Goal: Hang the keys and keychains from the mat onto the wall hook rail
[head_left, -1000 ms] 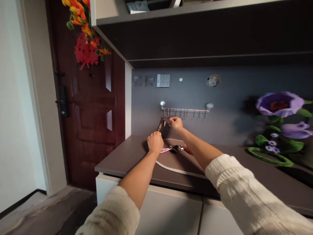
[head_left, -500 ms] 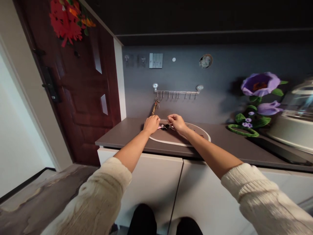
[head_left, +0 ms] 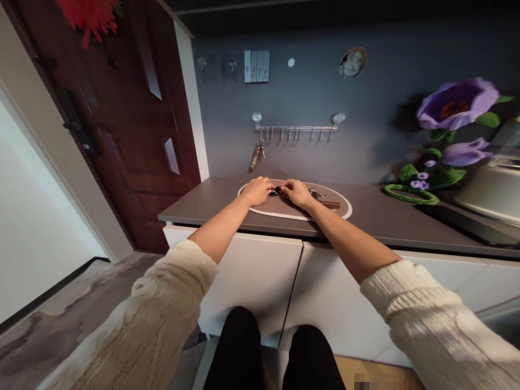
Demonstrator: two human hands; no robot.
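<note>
Cream-sleeved arms point(head_left: 221, 230) stretch forward — 2 hands point(head_left: 259, 190) point(head_left: 296, 193) curled over the mat point(head_left: 280, 207).

Left forearm point(head_left: 219, 225) and right forearm point(head_left: 351, 238) stretched forward, angling inward. Left hand point(head_left: 258, 191) was palm-down; right hand point(head_left: 298, 193) was half-curled near it, not touching.
</note>
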